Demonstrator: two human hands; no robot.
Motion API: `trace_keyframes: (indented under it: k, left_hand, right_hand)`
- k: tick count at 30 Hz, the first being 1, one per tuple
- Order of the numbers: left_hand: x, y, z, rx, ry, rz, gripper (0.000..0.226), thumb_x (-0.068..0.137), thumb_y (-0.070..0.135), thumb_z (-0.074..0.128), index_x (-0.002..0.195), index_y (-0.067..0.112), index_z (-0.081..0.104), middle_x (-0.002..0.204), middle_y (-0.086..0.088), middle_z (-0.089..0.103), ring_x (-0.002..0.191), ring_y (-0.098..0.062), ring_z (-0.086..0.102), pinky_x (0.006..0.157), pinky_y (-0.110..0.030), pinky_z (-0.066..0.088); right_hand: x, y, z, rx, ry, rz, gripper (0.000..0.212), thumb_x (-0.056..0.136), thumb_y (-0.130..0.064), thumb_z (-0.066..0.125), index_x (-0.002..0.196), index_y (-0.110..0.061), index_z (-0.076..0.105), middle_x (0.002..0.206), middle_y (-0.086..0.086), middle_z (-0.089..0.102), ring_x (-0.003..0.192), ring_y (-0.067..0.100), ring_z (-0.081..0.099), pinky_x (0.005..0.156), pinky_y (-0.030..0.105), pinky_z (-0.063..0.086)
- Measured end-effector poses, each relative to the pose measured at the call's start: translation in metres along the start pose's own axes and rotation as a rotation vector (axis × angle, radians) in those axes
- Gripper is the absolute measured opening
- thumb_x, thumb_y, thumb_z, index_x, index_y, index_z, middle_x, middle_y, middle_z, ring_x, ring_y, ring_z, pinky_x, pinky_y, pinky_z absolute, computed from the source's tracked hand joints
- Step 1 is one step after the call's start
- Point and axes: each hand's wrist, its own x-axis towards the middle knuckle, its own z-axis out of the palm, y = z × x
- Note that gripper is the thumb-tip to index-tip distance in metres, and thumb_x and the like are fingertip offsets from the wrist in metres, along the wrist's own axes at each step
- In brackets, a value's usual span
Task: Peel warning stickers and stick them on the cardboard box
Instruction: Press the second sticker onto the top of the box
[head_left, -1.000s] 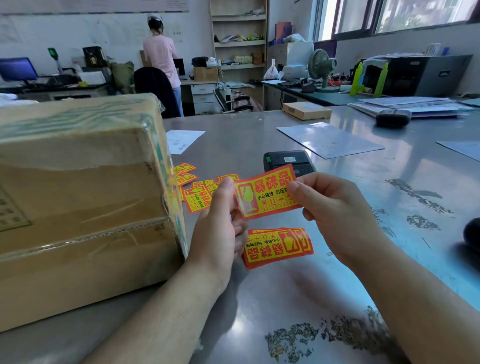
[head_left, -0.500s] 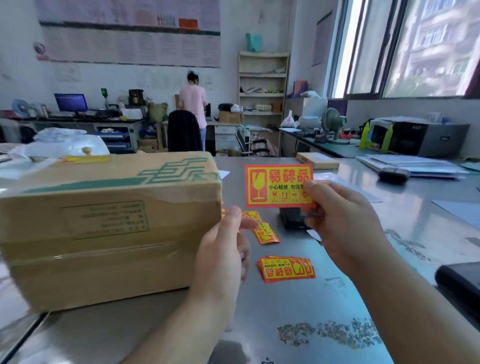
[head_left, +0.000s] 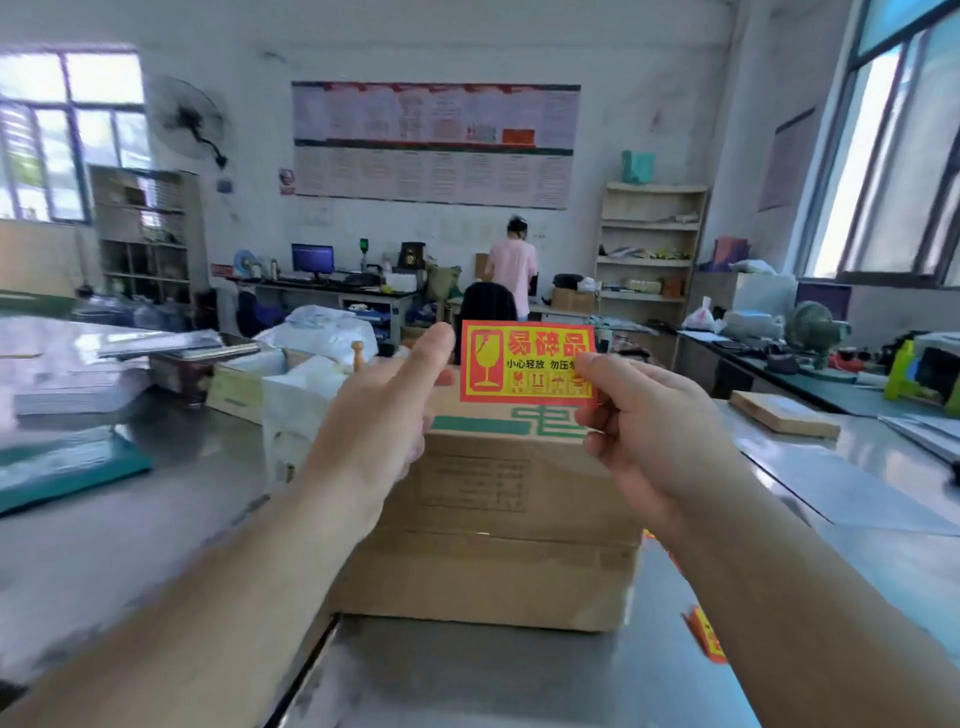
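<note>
The right hand (head_left: 660, 441) grips the warning sticker (head_left: 524, 361) by its right end, thumb on the printed face and the other fingers curled behind it, so the red-and-yellow label stands upright and faces the camera. It sits just left of that hand's fingertips. The left hand (head_left: 379, 426) is raised beside the opposite end with its thumb stretched out, the tip just short of the sticker's left edge. One fingertip shows by the lower left corner, but I cannot tell whether that hand has actually pinched the edge or only reaches for it, since its other fingers are hidden behind the palm. The cardboard box (head_left: 493, 519) lies below and beyond both hands, between the two forearms, with its top face under the sticker's lower edge. A few loose stickers (head_left: 706, 639) lie on the steel table (head_left: 467, 675) outside the right forearm. Whether the backing is already off the held sticker cannot be seen from this side. By its look it is a thin, nearly weightless sheet that holds flat only while supported at its ends and would likely droop or curl if held at one corner. Once bare, the gummed side should cling to skin or to itself, so the safest hold is probably a light pinch on the extreme edges at both ends. Setting one edge on the box first and smoothing across ought to keep wrinkles out.
</note>
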Motion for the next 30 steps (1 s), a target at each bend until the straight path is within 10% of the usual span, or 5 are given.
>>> trace_keyframes:
  k: [7, 30]
  left_hand:
    - [0.043, -0.001, -0.032, 0.128, 0.080, 0.040, 0.022, 0.088, 0.040, 0.066, 0.078, 0.022, 0.073, 0.040, 0.019, 0.047, 0.048, -0.006, 0.038, 0.049, -0.026, 0.029]
    - [0.160, -0.050, -0.039, 0.659, 0.310, -0.058, 0.033, 0.078, 0.041, 0.058, 0.057, 0.017, 0.050, 0.056, 0.001, 0.050, 0.057, -0.017, 0.048, 0.052, -0.028, 0.033]
  right_hand:
    - [0.031, 0.006, 0.043, -0.081, -0.052, 0.046, 0.018, 0.085, -0.027, 0.070, 0.076, -0.013, 0.078, 0.080, 0.007, 0.068, 0.069, 0.016, 0.052, 0.056, 0.030, 0.039]
    - [0.144, 0.024, 0.109, -0.818, -0.187, 0.176, 0.020, 0.087, -0.029, 0.057, 0.081, -0.011, 0.061, 0.087, 0.007, 0.058, 0.073, 0.019, 0.047, 0.066, 0.031, 0.040]
